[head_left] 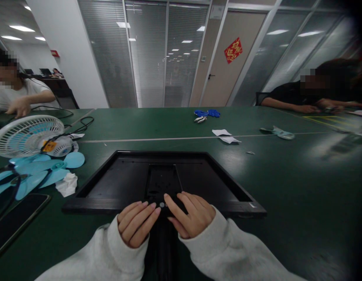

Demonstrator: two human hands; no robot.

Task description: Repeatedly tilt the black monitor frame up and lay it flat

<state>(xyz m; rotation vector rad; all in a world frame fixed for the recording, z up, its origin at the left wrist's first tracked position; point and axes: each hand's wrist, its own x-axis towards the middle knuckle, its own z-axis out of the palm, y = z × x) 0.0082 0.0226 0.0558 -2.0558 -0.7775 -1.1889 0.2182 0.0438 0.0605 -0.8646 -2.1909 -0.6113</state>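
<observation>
A black rectangular casing (pixel 119 181) with a raised rim, looking like a monitor shell, lies on the table in front of me. At its middle is a recessed rectangle (pixel 164 177), and a dark post (pixel 164 249) runs from its near edge towards me. My left hand (pixel 138 222) rests on the near rim, fingers stretched out side by side. My right hand (pixel 191 212) lies beside it, fingers extended over the rim and the lower recess, thumb lower down by the edge. A small round light spot (pixel 162 205) shows between the hands.
On the green table (pixel 286 187), a white fan guard (pixel 31 134), blue fan blades (pixel 57 166), crumpled tissue (pixel 66 184) and a phone (pixel 19 218) lie left. Farther off are blue gloves (pixel 207 113), white paper (pixel 226 136) and a plastic wrapper (pixel 282 132). Two people sit across.
</observation>
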